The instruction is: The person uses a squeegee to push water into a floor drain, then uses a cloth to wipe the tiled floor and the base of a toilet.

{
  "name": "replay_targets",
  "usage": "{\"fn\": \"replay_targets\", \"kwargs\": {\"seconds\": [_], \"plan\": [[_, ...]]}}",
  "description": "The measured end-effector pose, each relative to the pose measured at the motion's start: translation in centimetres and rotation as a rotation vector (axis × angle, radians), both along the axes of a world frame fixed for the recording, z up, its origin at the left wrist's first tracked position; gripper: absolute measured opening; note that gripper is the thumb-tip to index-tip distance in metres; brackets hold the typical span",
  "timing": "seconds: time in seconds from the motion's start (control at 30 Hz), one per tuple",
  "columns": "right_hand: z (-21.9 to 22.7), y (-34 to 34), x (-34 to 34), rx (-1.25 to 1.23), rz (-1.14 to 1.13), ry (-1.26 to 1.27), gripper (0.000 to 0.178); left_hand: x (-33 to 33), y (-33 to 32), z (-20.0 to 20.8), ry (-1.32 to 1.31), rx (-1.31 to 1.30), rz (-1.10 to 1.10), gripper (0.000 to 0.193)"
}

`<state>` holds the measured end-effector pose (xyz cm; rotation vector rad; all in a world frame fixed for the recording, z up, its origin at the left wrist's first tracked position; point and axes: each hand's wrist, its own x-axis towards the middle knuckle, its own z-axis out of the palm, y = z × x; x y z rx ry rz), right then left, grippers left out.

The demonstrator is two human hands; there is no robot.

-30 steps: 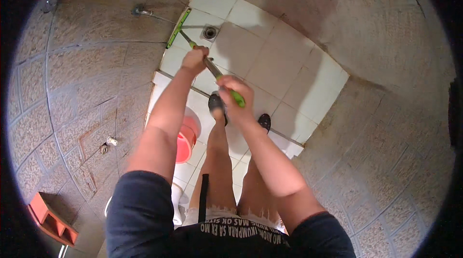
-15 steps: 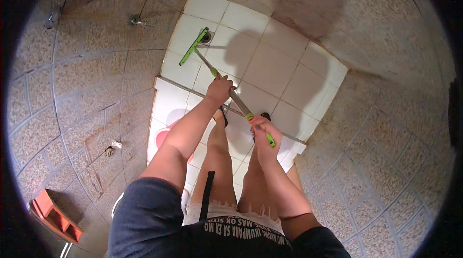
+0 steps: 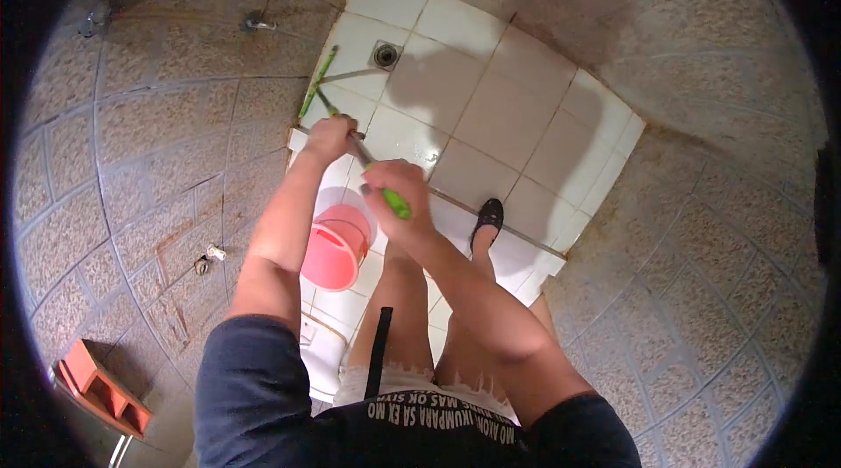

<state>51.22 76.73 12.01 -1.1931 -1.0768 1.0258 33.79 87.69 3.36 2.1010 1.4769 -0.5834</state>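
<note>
A long-handled squeegee with a green head (image 3: 319, 83) stands against the foot of the left wall, on the white tiled floor (image 3: 438, 83). My left hand (image 3: 331, 139) is closed round the upper part of its handle, not far from the head. Lower down, my right hand (image 3: 399, 192) wraps the handle near its green end, which pokes out below the fingers. A round floor drain (image 3: 385, 55) lies to the right of the squeegee head. The pole between the hands shows only in part.
Beside my legs stands a pink bucket (image 3: 331, 262) on the near tiles. A low raised ledge (image 3: 491, 221) crosses the floor at my black shoe (image 3: 492, 212). Taps (image 3: 258, 24) stick out of the left stone wall, and an orange-red shelf box (image 3: 105, 389) sits at lower left.
Both hands have shifted left with the squeegee; its head has gone from beside the drain to the left wall. The drain and more of the bucket have come into sight.
</note>
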Motion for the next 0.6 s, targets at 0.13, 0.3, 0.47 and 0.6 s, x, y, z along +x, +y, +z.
{"fn": "replay_targets", "kwargs": {"seconds": [0.13,0.3,0.47,0.6], "plan": [[-0.5,0.5,-0.7,-0.013,0.436,-0.052,0.010,-3.5,-2.9,-2.0,-0.056,0.064,0.168,0.025],[2.0,1.3,5.8,-0.009,0.565,-0.165,0.010,2.9,-5.5,-4.6,-0.367,0.352,0.477,0.022],[6.4,2.5,9.9,-0.091,0.609,-0.287,0.009,9.2,-5.7,-1.1,-0.535,0.436,0.648,0.020],[8.7,2.3,9.8,-0.038,0.605,-0.280,0.014,10.5,-6.0,-0.4,-0.645,0.415,0.743,0.018]]}}
